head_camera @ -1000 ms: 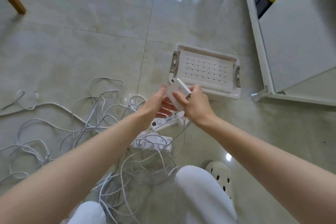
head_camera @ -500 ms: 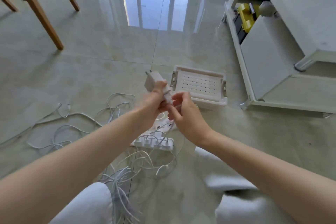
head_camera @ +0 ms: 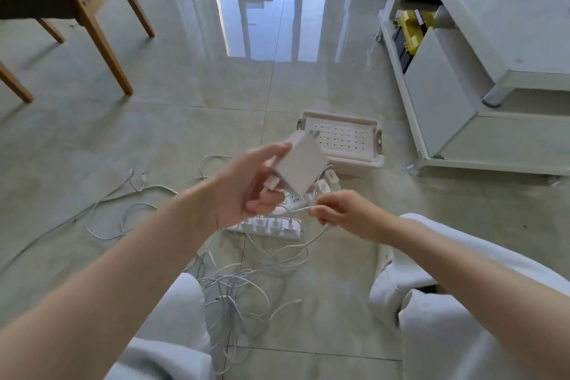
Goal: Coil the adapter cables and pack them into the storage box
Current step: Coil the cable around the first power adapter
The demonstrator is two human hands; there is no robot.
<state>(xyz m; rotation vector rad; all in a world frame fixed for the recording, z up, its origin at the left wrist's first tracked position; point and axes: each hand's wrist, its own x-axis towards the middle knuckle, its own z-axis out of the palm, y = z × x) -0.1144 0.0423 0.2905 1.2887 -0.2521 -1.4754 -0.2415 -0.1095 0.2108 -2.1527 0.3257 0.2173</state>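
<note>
My left hand [head_camera: 246, 191] holds a white square power adapter [head_camera: 300, 165] raised above the floor, its prongs pointing away from me. Its thin white cable [head_camera: 303, 210] runs from the adapter's base to my right hand [head_camera: 342, 210], which pinches it just right of the adapter. The cable then drops into a tangle of white cables [head_camera: 243, 284] between my knees. The white storage box [head_camera: 339, 160] with a perforated bottom sits on the floor just beyond the adapter.
A white power strip [head_camera: 268, 225] with several plugs lies under my hands. More loose cables [head_camera: 123, 210] trail left over the tiled floor. Wooden chair legs [head_camera: 101, 37] stand far left, a white cabinet [head_camera: 462, 86] to the right.
The view has tilted up. My left hand has turned the adapter so its broad face shows. My right hand has slid away rightward and down along the cable.
</note>
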